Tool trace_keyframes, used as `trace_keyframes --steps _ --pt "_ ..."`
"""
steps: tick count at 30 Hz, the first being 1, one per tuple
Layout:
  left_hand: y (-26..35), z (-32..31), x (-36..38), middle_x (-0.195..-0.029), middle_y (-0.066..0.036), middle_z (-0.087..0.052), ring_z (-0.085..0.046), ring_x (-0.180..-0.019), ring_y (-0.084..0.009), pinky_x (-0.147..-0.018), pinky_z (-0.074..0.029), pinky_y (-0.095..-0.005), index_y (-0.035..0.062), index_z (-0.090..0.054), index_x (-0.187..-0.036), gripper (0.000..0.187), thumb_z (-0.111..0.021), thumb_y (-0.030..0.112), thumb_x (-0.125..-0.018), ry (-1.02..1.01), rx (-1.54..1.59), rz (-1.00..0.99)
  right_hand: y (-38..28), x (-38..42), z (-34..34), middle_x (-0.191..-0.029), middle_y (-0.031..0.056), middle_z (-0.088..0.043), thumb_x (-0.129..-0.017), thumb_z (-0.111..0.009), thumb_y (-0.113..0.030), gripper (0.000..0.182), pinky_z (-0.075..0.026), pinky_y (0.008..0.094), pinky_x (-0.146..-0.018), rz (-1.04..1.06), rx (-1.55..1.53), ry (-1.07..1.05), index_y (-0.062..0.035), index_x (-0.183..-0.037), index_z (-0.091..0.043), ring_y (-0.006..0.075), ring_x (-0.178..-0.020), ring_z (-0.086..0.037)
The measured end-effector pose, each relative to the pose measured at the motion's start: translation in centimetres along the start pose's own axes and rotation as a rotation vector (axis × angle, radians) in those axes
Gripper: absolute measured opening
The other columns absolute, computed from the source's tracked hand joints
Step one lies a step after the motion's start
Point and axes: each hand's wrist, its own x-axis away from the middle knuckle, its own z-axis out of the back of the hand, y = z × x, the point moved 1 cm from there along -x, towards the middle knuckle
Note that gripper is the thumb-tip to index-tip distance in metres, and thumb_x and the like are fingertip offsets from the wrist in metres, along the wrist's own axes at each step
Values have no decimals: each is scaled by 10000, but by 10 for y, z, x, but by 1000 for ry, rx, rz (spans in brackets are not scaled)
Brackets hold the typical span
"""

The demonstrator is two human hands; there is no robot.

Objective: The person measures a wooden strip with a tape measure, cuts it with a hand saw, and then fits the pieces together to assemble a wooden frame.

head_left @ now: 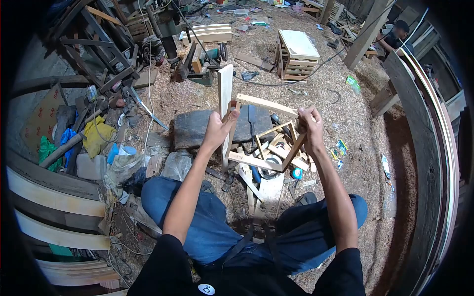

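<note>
Between my two hands is a four-sided wooden frame (254,161) of pale slats, held up in front of my knees. My left hand (220,129) is closed around its left side, where a taller, wider board (225,89) stands upright. My right hand (311,127) grips the upper right corner with bent fingers. Behind the frame lies a thick dark wooden block (195,129) with a dark long-bladed tool (252,118) on it. Below the frame are loose wood offcuts (253,183), a blue tape measure (296,173) and a smaller wooden frame (270,131).
Sawdust and shavings cover the floor. A white-topped slatted stool (298,44) stands ahead, with a green machine (210,56) to its left. Curved wooden pieces (59,202) are stacked at left. A long beam (414,128) runs along the right, near another person (395,39).
</note>
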Motion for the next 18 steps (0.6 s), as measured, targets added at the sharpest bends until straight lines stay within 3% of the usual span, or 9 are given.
trace_keyframes --steps 4,9,16,18 --pt "0 1 2 -808 10 -583 -487 -740 -79 -678 -425 -259 -13 -617 -1037 561 -631 511 -837 -48 -24 25 5 -4 7 -639 -45 -469 -886 -618 -187 170 -284 193 -461 44 48 15 -98 -796 -506 24 -519 -371" --pt "3 -4 5 -816 -4 -608 -496 -762 -82 -683 -419 -266 -5 -645 -986 526 -604 504 -860 33 24 -41 2 -1 4 -651 -41 -472 -888 -605 -164 111 -306 201 -487 17 66 -37 -77 -875 -538 34 -542 -379" --pt "-2 -4 6 -843 -8 -609 -494 -766 -81 -702 -416 -258 3 -629 -1050 535 -557 508 -888 29 29 -10 -4 4 -4 -668 -41 -479 -889 -620 -209 156 -333 194 -496 -44 84 -43 -82 -916 -535 32 -559 -406" --pt "-2 -7 6 -804 1 -591 -480 -714 -70 -638 -402 -251 1 -614 -1083 541 -527 504 -906 101 33 -10 -5 6 -10 -673 -44 -486 -887 -629 -229 179 -332 187 -492 -59 112 11 -80 -939 -543 29 -552 -409"
